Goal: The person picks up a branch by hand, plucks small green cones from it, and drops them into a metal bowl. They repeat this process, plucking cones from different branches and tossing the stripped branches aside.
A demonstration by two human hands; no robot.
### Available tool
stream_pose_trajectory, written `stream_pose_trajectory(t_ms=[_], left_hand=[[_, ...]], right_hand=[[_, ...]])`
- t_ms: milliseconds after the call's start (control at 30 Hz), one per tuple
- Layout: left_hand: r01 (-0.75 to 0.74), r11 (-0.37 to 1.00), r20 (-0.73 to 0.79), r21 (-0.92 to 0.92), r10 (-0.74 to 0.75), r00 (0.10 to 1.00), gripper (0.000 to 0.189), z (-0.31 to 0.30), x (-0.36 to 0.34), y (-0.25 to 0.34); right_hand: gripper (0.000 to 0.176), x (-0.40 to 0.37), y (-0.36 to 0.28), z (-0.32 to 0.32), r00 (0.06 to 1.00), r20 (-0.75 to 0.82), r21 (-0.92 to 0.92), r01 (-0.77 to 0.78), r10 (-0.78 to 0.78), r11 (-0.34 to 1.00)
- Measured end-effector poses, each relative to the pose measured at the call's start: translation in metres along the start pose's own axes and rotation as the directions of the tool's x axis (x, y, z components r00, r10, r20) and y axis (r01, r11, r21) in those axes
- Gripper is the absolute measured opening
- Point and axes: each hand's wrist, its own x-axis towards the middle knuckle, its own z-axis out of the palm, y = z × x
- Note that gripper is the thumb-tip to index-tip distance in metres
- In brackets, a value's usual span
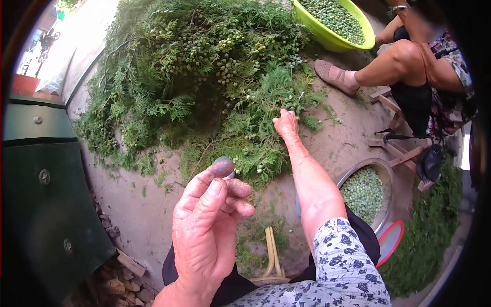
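A large heap of cut evergreen branches (148,77), scale-leaved and dotted with round green cones (230,77), spreads over the ground in front of me. Close to the camera, my left hand (207,230) is raised with its fingers half curled and apart, its index fingertip stained dark grey; nothing shows between the fingers. My right hand (287,125) reaches out to the near right side of the heap, its fingers closed on an evergreen sprig (299,105). Beside my right arm a metal basin (391,197) holds many small green cones (363,193).
A yellow-green tub (327,37) full of cones stands at the back right. Another person (409,61) sits beside it near a wooden stool (401,153). A red-rimmed white container (393,243) lies by the basin. Green metal panels (43,204) line the left, with wood pieces (115,286) below.
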Motion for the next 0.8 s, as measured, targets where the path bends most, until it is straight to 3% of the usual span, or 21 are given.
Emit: stream_pose_trajectory(t_ms=[100,133,167,200,233,267,300,367,433,500,533,567,600,633,700,800], left_hand=[[-0.004,1.0,0.016,-0.002,0.004,1.0,0.03,0.0,-0.002,0.001],[-0.006,1.0,0.017,0.002,0.006,1.0,0.029,0.0,-0.002,0.001],[-0.006,1.0,0.018,-0.005,0.006,1.0,0.029,-0.002,-0.003,0.001],[-0.033,0.999,0.011,-0.014,0.033,0.999,0.029,-0.003,-0.002,0.003],[-0.063,0.998,0.007,-0.022,0.063,0.998,0.028,-0.005,-0.001,0.005],[-0.068,0.997,0.014,-0.047,0.069,0.998,0.026,-0.008,0.0,0.007],[-0.077,0.995,0.024,-0.056,0.078,0.997,0.026,-0.01,0.001,0.009],[-0.106,0.992,0.006,-0.074,0.107,0.994,0.024,-0.012,0.002,0.011],[-0.124,0.989,0.004,-0.08,0.125,0.992,0.022,-0.013,0.004,0.012],[-0.147,0.984,-0.049,-0.097,0.143,0.988,0.026,-0.018,0.007,0.015],[-0.152,0.982,-0.045,-0.113,0.148,0.988,0.025,-0.022,0.009,0.017],[-0.165,0.979,-0.043,-0.122,0.161,0.986,0.025,-0.025,0.01,0.018],[-0.177,0.976,-0.047,-0.128,0.172,0.984,0.025,-0.026,0.01,0.018],[-0.19,0.972,-0.049,-0.137,0.185,0.982,0.024,-0.027,0.011,0.019],[-0.2,0.969,-0.026,-0.147,0.198,0.98,0.023,-0.03,0.014,0.019],[-0.241,0.967,-0.005,-0.08,0.242,0.97,0.022,-0.027,0.01,0.017]], right_hand=[[0.035,-0.027,0.01,0.006,1.0,-0.01,0.008,0.024,-0.024,1.0],[0.029,-0.03,0.019,0.014,0.985,-0.157,0.055,0.075,-0.065,0.996],[0.029,-0.031,0.024,0.014,0.985,-0.159,0.05,0.077,-0.069,0.996],[0.026,-0.036,0.022,0.005,0.989,-0.138,0.275,0.087,-0.051,0.957],[0.023,-0.042,0.018,-0.003,0.992,-0.116,0.488,0.092,-0.041,0.868],[0.017,-0.05,0.015,-0.013,1.0,-0.004,0.772,-0.009,0.02,0.635],[0.016,-0.06,0.006,-0.034,0.998,0.06,0.881,-0.047,-0.013,0.471],[0.015,-0.078,-0.01,-0.056,0.996,0.037,0.86,0.013,-0.087,0.511],[0.017,-0.083,-0.003,-0.034,0.989,-0.059,0.997,0.051,-0.134,-0.059],[0.016,-0.106,-0.02,-0.063,0.981,-0.135,0.99,0.139,-0.14,0.021],[0.015,-0.115,-0.03,-0.079,0.968,-0.176,0.877,0.236,-0.178,0.419],[0.015,-0.122,-0.037,-0.088,0.952,-0.202,0.604,0.304,-0.228,0.737],[0.017,-0.123,-0.039,-0.087,0.901,-0.32,0.565,0.429,-0.293,0.704],[0.017,-0.131,-0.045,-0.092,0.893,-0.328,0.558,0.447,-0.308,0.699],[0.02,-0.153,-0.056,-0.107,0.732,-0.519,0.295,0.638,-0.442,0.711],[0.019,-0.189,-0.077,-0.127,0.666,-0.587,0.201,0.671,-0.461,0.714]])
